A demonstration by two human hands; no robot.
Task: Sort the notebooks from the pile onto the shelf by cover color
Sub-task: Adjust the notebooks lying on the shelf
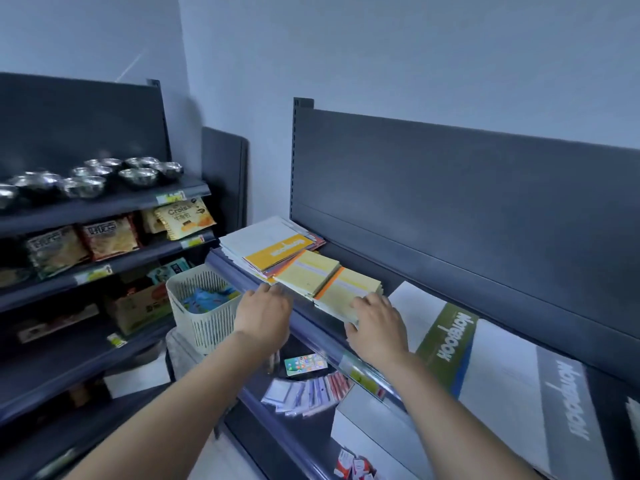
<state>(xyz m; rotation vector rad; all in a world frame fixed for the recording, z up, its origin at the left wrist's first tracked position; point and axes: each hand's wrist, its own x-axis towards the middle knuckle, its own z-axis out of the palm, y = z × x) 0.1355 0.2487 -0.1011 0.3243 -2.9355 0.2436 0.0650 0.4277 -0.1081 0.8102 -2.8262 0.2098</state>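
Observation:
A mixed pile of notebooks [270,242] lies at the left end of the dark shelf [408,271], a white cover with a yellow band on top. Right of it sit two stacks of pale yellow notebooks: one [308,271] further back and one with an orange spine [349,289] nearer. My right hand [377,327] rests on the near corner of the orange-spined stack, thumb at its front edge. At the shelf's front edge, by the near corner of the other yellow stack, is my left hand [265,317] with fingers relaxed. A white notebook with a green band [446,337] and one with a grey band [554,403] lie further right.
A white plastic basket [201,306] with blue packets stands left of the shelf. On the lower shelf lie a phone [305,364] and small packets [304,393]. Another rack on the left carries steel bowls [138,174] and snack bags [110,237].

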